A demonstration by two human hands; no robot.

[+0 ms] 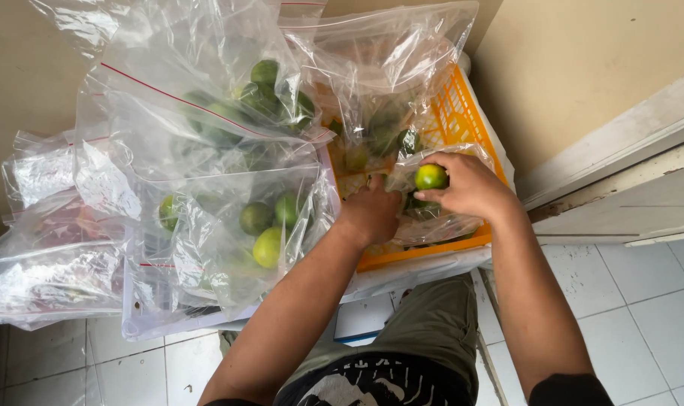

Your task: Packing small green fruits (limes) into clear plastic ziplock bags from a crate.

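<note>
Several clear plastic bags (207, 150) of green limes (heaped left); orange crate (462, 113); small open bag (432, 218) inside crate, gripped by left hand (370, 214), fingers closed; right hand (470, 186), fingers clamped on lime (431, 177) above bag mouth.

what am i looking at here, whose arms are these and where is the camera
There is one picture, taken by a camera worn on a person's head, looking down at their own two bare hands. The right hand holds a green lime over a clear plastic bag. The left hand grips that bag's edge. The bag sits in an orange crate. To the left lie more clear bags of limes. Below is a white tiled floor.
</note>
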